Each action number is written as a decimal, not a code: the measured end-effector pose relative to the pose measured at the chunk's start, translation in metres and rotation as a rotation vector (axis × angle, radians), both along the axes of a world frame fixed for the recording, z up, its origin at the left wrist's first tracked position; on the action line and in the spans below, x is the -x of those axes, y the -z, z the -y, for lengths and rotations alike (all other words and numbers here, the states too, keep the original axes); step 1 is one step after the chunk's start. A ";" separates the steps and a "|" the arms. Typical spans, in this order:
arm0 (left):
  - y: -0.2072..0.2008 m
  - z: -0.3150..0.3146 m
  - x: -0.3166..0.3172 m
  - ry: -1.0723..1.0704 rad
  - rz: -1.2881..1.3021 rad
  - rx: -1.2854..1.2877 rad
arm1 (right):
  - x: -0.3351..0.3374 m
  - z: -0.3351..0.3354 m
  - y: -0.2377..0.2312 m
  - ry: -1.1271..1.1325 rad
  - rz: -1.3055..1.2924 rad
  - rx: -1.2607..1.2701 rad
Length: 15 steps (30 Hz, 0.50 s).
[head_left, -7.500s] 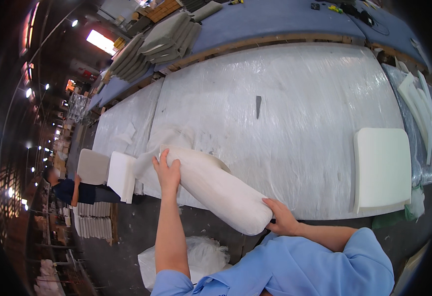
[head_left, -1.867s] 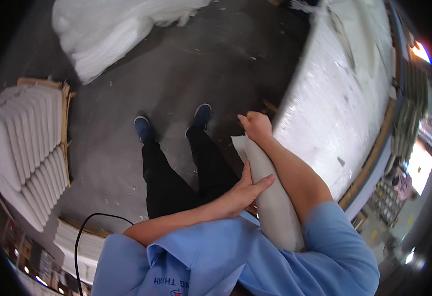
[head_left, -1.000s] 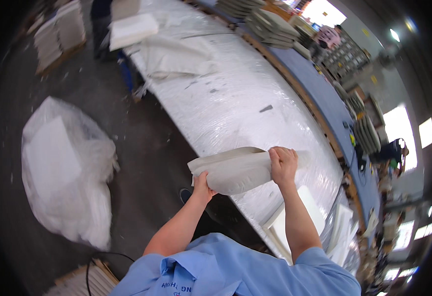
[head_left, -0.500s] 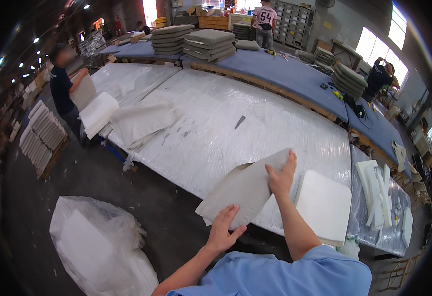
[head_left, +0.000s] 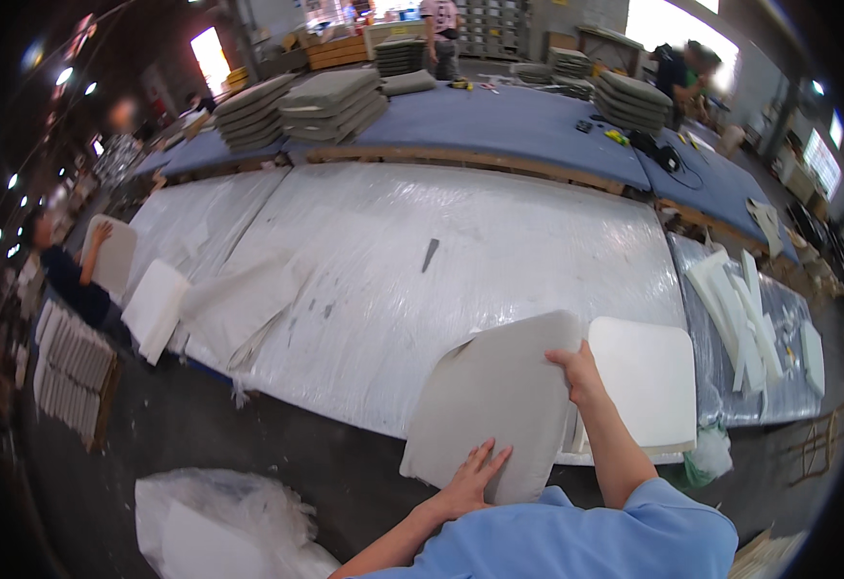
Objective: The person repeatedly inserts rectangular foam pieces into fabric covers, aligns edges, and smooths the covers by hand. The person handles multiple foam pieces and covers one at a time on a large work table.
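Observation:
A light grey fabric-covered seat cushion tilts up in front of me at the near edge of the plastic-wrapped table. My right hand grips its upper right edge, thumb on the front face and the other fingers mostly hidden behind. Low on the same face, my left hand lies with its fingers spread. Just right of the cushion is a white foam pad with rounded corners, flat on the table. A dark, narrow tool rests on the plastic beyond the cushion.
Loose grey fabric and a white pad lie at the table's left end, where a co-worker holds another cushion. White foam strips are at right. Cushion stacks stand on the blue table. A plastic bag is on the floor.
The cushion has turned more upright and its face now looks smooth and taut. My right hand has shifted from lying on its face to gripping its edge. My view has turned.

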<state>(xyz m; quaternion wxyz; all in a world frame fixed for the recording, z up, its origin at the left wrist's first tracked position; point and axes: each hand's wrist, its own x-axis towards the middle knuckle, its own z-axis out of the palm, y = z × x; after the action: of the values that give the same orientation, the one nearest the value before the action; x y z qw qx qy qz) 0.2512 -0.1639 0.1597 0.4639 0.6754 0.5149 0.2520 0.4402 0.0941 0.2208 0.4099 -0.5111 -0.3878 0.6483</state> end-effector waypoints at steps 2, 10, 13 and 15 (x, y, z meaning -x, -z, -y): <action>-0.004 -0.025 0.009 -0.019 0.130 0.031 | 0.016 -0.013 -0.008 -0.019 0.070 -0.023; -0.085 -0.120 0.103 -0.756 0.294 -0.379 | 0.124 0.025 -0.120 -0.507 0.239 -0.510; -0.118 -0.123 0.150 -0.958 0.142 -0.602 | 0.127 0.063 -0.151 -0.610 0.232 -0.620; -0.129 -0.115 0.164 -0.947 0.195 -0.623 | 0.127 0.083 -0.147 -0.640 0.375 -0.731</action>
<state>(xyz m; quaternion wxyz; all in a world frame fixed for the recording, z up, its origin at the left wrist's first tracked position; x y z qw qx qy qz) 0.0871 -0.0491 0.2892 0.1249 0.4497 0.6176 0.6330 0.3131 0.0108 0.3673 0.2663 -0.2978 -0.7924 0.4609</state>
